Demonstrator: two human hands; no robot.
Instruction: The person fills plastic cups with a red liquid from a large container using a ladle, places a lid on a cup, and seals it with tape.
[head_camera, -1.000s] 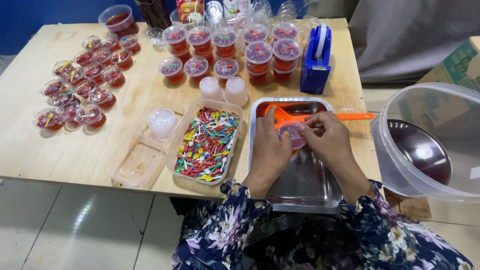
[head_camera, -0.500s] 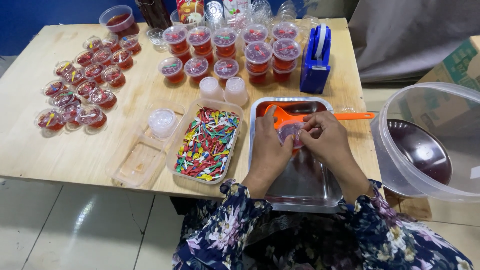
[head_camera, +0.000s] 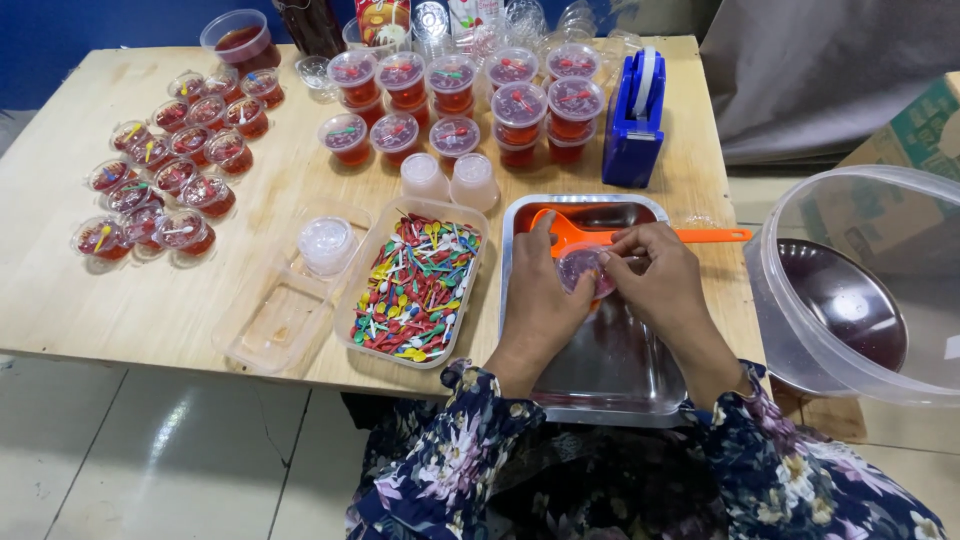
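Both hands met over a small clear cup (head_camera: 583, 268), the left hand (head_camera: 540, 300) cradling its near side and the right hand (head_camera: 655, 280) pinching at its rim, fingers (head_camera: 622, 250) curled close around it; whether they pressed a lid on could not be told. The cup sat just above a steel tray (head_camera: 610, 370), beside the bowl of an orange spoon (head_camera: 640, 236) that lay across the tray's far end. It looked light, thin-walled and easily squeezed, with red liquid inside, so a hold by the rim and sides with even pressure seemed wisest; a hard grip would likely buckle it and spill.

Left of the tray lay a clear tub (head_camera: 415, 285) of coloured picks, then an emptier tub (head_camera: 280, 310) with a stack of lids (head_camera: 327, 243) at its far end. Two capped cups (head_camera: 450, 178) stood beyond the picks. Rows of filled cups (head_camera: 470, 90) lined the far counter (head_camera: 120, 300), more clustered (head_camera: 165, 180) at the left, and a blue tape dispenser (head_camera: 635, 120) stood near the right edge. A large clear bucket (head_camera: 860, 290) sat on the floor to the right, on pale tiles (head_camera: 180, 450).
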